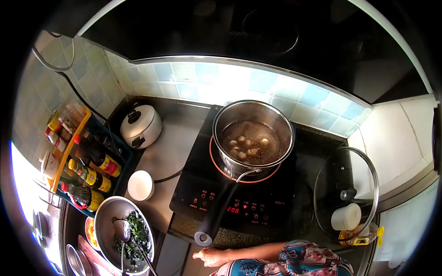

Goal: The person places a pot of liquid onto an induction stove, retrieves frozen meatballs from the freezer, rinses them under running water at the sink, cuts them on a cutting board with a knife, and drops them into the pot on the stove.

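My right hand [212, 256] is low in the view, just below the end of the long black pot handle [216, 216] and apart from it. One finger points left and the others look loosely curled, with nothing visible in them. A steel saucepan [287, 147] stands on the black induction cooker [193, 184], whose red display reads 200. Inside the pan, several pale round pieces [248, 149] sit in bubbling brown liquid [262, 131]. My left hand is out of view.
At left stand a bowl of chopped greens [103, 216] with a spoon [122, 230], a white cup [141, 185], a lidded pot [141, 126] and a rack of sauce bottles [87, 175]. At right are a glass lid [375, 184], a white container [347, 217] and an oil bottle [366, 234].
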`<move>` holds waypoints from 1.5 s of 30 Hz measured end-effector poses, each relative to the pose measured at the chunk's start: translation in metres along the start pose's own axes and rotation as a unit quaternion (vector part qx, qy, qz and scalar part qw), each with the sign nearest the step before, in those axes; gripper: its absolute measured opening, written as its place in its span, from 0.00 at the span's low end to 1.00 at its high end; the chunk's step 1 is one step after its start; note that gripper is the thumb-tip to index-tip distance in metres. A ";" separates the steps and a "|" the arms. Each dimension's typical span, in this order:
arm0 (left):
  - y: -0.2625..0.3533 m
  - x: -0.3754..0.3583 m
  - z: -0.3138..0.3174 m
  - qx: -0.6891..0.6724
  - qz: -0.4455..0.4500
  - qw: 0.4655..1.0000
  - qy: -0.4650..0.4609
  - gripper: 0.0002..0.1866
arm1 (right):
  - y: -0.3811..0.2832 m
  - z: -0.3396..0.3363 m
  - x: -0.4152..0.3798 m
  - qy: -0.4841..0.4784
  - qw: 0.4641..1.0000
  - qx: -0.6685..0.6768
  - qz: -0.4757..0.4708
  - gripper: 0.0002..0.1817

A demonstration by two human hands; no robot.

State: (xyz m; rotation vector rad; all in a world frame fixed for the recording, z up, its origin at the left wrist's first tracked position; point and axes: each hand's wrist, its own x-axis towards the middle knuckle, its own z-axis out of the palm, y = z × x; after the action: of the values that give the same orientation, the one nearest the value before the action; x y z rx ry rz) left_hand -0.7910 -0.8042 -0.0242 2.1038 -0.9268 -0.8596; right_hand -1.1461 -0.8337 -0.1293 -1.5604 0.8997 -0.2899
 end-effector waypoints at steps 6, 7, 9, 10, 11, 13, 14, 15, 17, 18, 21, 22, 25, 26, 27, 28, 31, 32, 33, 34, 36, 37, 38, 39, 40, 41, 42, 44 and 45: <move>-0.046 -0.006 -0.069 0.035 0.013 0.996 0.078 0.24 | 0.032 0.009 0.007 0.039 0.996 -0.016 -0.079 0.15; -0.067 -0.018 -0.097 0.045 0.019 0.994 0.100 0.24 | 0.023 0.003 0.002 0.044 0.992 -0.048 -0.105 0.16; -0.088 -0.050 -0.131 0.054 0.017 0.987 0.149 0.23 | 0.030 0.003 0.002 -0.008 1.000 0.016 -0.011 0.18; -0.081 -0.056 -0.128 0.053 0.015 0.980 0.191 0.27 | 0.036 0.012 0.005 0.032 0.992 0.123 -0.028 0.19; -0.073 -0.061 -0.125 0.050 0.012 0.971 0.233 0.32 | 0.042 0.013 0.004 0.029 0.994 0.103 -0.031 0.20; -0.062 -0.056 -0.128 0.073 -0.058 0.964 0.249 0.32 | 0.025 0.009 0.005 0.044 0.996 0.058 -0.048 0.21; -0.078 -0.046 -0.130 0.243 -0.015 0.934 0.263 0.32 | 0.023 0.009 0.005 0.060 0.996 0.035 -0.061 0.22; -0.083 -0.044 -0.134 0.170 0.005 0.954 0.247 0.31 | 0.024 0.010 0.007 0.056 0.996 0.038 -0.053 0.21; -0.040 -0.046 -0.123 -0.077 -0.066 0.975 0.197 0.28 | 0.022 0.009 0.008 0.045 0.997 0.053 -0.030 0.21; -0.031 -0.044 -0.121 -0.060 -0.089 0.977 0.182 0.24 | 0.020 0.009 0.010 0.041 0.996 0.072 -0.010 0.20; -0.057 -0.030 -0.130 0.110 0.084 0.975 0.174 0.21 | -0.002 0.009 0.014 0.038 0.996 0.081 0.028 0.18; -0.060 -0.023 -0.135 -0.038 0.053 0.989 0.136 0.21 | -0.007 0.013 0.017 0.038 0.996 0.076 0.041 0.18; -0.071 -0.006 -0.142 0.063 0.088 0.981 0.159 0.18 | -0.015 0.028 0.027 0.053 0.995 0.066 0.057 0.18; -0.074 -0.004 -0.148 0.118 0.100 0.972 0.179 0.17 | -0.021 0.036 0.033 0.054 0.993 0.075 0.072 0.18; -0.073 -0.001 -0.150 -0.033 0.080 0.986 0.140 0.17 | -0.028 0.043 0.037 0.043 0.995 0.055 0.068 0.18; -0.083 0.005 -0.157 -0.043 0.069 0.988 0.129 0.18 | -0.018 0.054 0.044 0.045 0.995 0.058 0.074 0.17; -0.103 0.006 -0.170 -0.010 0.070 0.989 0.133 0.19 | -0.019 0.085 0.056 0.079 0.974 -0.190 0.093 0.17; -0.107 0.003 -0.181 0.034 0.096 0.986 0.132 0.20 | -0.016 0.090 0.063 0.023 0.945 -0.313 0.087 0.21; -0.122 0.003 -0.189 0.029 0.093 0.986 0.138 0.20 | -0.014 0.097 0.070 -0.008 0.926 -0.367 0.088 0.22; -0.141 0.003 -0.197 0.022 0.093 0.986 0.135 0.20 | -0.013 0.104 0.077 -0.057 0.935 -0.337 0.094 0.23; -0.173 0.000 -0.212 0.085 0.166 0.966 0.181 0.25 | -0.002 0.119 0.081 -0.030 0.970 0.110 0.215 0.22; -0.196 -0.004 -0.215 -0.007 0.084 0.985 0.148 0.27 | -0.007 0.125 0.086 -0.034 0.971 0.104 0.213 0.22; -0.195 -0.015 -0.225 -0.098 0.000 0.988 0.116 0.28 | -0.031 0.135 0.091 -0.014 0.955 -0.265 0.136 0.22; -0.207 -0.020 -0.232 -0.203 -0.062 0.975 0.069 0.30 | -0.045 0.145 0.098 0.008 0.803 -0.595 0.032 0.21; -0.219 -0.026 -0.231 -0.228 -0.084 0.966 0.087 0.28 | -0.017 0.142 0.098 0.038 0.804 -0.586 -0.096 0.17; -0.230 -0.033 -0.234 -0.032 0.006 0.989 0.141 0.27 | -0.015 0.150 0.109 0.049 0.853 -0.518 -0.046 0.17; -0.240 -0.040 -0.236 0.168 0.090 0.965 0.182 0.26 | -0.013 0.155 0.115 0.058 0.892 -0.447 0.009 0.16; -0.246 -0.051 -0.242 0.069 0.037 0.981 0.176 0.25 | -0.023 0.170 0.124 0.013 0.909 -0.416 0.004 0.16; -0.244 -0.059 -0.246 -0.134 -0.068 0.980 0.131 0.25 | -0.033 0.177 0.130 -0.026 0.924 -0.381 0.001 0.16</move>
State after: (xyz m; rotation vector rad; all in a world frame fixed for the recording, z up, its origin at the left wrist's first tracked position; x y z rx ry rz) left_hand -0.5459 -0.5543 -0.0604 1.9995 -0.5050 -0.7072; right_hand -0.9327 -0.7942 -0.1773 -2.2659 1.0352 0.1342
